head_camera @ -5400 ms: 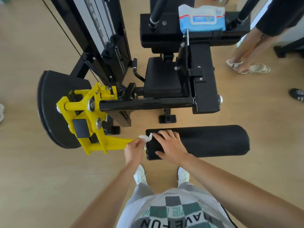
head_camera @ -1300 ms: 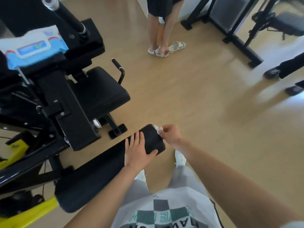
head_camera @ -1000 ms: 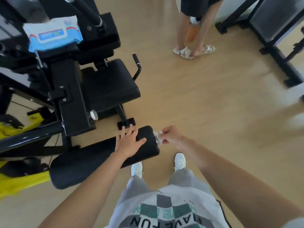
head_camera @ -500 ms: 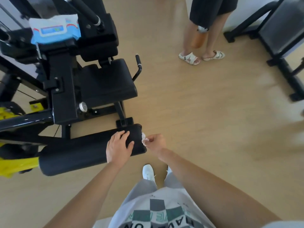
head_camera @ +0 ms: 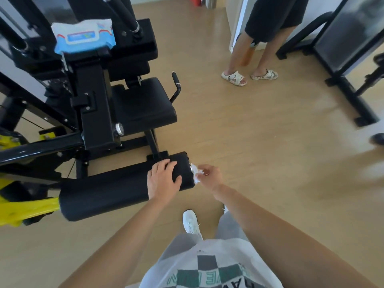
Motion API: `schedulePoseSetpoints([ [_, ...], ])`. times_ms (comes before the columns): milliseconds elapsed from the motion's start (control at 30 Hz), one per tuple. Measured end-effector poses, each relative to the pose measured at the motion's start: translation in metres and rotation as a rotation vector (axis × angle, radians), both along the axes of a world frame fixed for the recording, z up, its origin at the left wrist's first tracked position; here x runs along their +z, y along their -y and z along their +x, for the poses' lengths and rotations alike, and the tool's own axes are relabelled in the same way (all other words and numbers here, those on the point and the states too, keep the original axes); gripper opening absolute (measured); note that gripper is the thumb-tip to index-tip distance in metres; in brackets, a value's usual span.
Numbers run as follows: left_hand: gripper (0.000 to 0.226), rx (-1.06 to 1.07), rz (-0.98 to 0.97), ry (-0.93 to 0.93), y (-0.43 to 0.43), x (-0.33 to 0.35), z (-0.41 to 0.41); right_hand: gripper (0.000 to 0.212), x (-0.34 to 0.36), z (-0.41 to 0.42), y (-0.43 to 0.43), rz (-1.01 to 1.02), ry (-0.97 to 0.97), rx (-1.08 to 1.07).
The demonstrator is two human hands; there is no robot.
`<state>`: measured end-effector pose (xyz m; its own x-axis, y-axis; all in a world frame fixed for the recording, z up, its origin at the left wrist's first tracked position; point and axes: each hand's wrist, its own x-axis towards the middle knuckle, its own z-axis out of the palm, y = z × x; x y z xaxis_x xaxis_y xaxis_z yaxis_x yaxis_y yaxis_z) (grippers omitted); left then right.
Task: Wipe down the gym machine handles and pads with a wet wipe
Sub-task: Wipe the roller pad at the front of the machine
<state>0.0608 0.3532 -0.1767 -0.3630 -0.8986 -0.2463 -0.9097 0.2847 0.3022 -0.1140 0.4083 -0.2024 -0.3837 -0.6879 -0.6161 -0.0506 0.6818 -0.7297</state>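
Roller pad (head_camera: pixel 108 188), a long black cylinder lying across the front of the leg machine (head_camera: pixel 93 100), is what the step concerns, and its right end cap is the part under the wipe; the left hand (head_camera: pixel 164 179) lies over the top of the pad near that end, fingers curled over the far side and thumb round the near side, gripping it; the right hand (head_camera: pixel 208 175) is just beside the end face, its fingertips pinching a crumpled wet wipe (head_camera: pixel 195 173) that touches the cap. To do this well, I judge that the left hand should hold the roller firm so it cannot spin; the wipe would cover more if opened out flat than bunched; small circles over the whole cap and its rim, then a turn of the roller to reach the underside, should leave no strip missed.

The floor (head_camera: pixel 259 152) is pale wood-look board, smooth and lit from the right; the machine stands on the left with a black seat (head_camera: pixel 143 102), a short side handle (head_camera: pixel 176 82) at the seat's right edge and a yellow arm (head_camera: pixel 27 208) carrying the roller; another black frame (head_camera: pixel 342 48) stands at far right; a bystander (head_camera: pixel 268 21) in dark shorts and pale sandals (head_camera: pixel 233 76) stands well apart beyond; a blue pack of wipes (head_camera: pixel 83 37) rests on top of the machine.
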Motion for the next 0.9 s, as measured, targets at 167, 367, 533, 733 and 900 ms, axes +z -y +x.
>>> schedulePoseSetpoints([
  [167,0.071,-0.020,0.058,-0.007,-0.016,-0.008,0.004,0.032,0.002,0.014,0.001,-0.015,0.000,0.067],
  [367,0.071,-0.092,0.106,-0.008,0.013,-0.009,0.004,0.022,-0.011,0.010,-0.006,0.002,-0.083,0.116],
  [533,0.069,-0.138,0.192,0.047,0.043,-0.010,-0.001,0.012,-0.018,-0.002,-0.002,0.066,-0.088,0.143],
  [733,0.057,-0.136,-0.038,0.007,0.016,0.003,0.005,0.028,-0.002,-0.004,0.015,-0.043,-0.095,-0.045],
  [900,0.073,-0.153,0.006,0.053,-0.007,-0.005,0.007,0.029,-0.006,0.017,0.000,-0.095,-0.095,0.032],
])
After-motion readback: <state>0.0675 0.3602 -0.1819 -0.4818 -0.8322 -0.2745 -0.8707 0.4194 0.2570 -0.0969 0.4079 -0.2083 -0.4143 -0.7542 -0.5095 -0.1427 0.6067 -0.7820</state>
